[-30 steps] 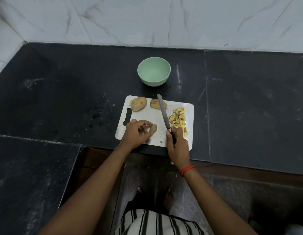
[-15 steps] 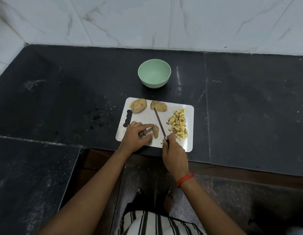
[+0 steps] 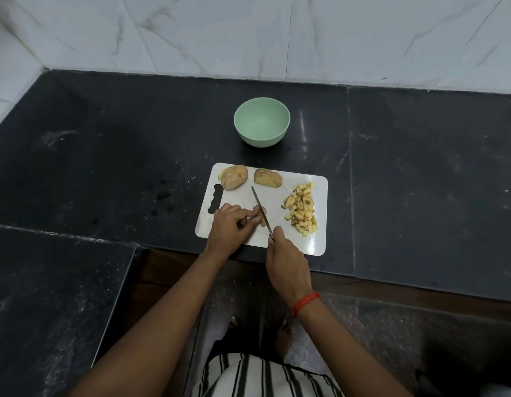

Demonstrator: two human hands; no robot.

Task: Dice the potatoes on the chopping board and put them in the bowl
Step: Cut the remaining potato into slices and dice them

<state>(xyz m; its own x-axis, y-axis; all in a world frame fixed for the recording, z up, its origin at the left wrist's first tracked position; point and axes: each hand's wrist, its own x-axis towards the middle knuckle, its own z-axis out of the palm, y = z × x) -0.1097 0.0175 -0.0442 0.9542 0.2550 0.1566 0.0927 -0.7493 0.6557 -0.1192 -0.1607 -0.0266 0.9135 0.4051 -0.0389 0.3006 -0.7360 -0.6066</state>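
A left hand [image 3: 231, 227] pinches a potato piece [image 3: 261, 214] on the chopping board [image 3: 317, 239] as the right hand [image 3: 287, 262] grips a knife [image 3: 261, 209] across it.

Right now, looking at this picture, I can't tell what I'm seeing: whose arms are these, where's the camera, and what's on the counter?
No machine here: these are a person's two bare hands, seen from a camera worn on their head, looking down. On the dark counter lies a white chopping board, with an empty green bowl behind it. The left hand pinches a small potato piece on the board; the right hand has its grip on a knife, blade across that piece. One sliced potato half and a second half sit at the board's far edge; a pile of diced potato lies on its right side.
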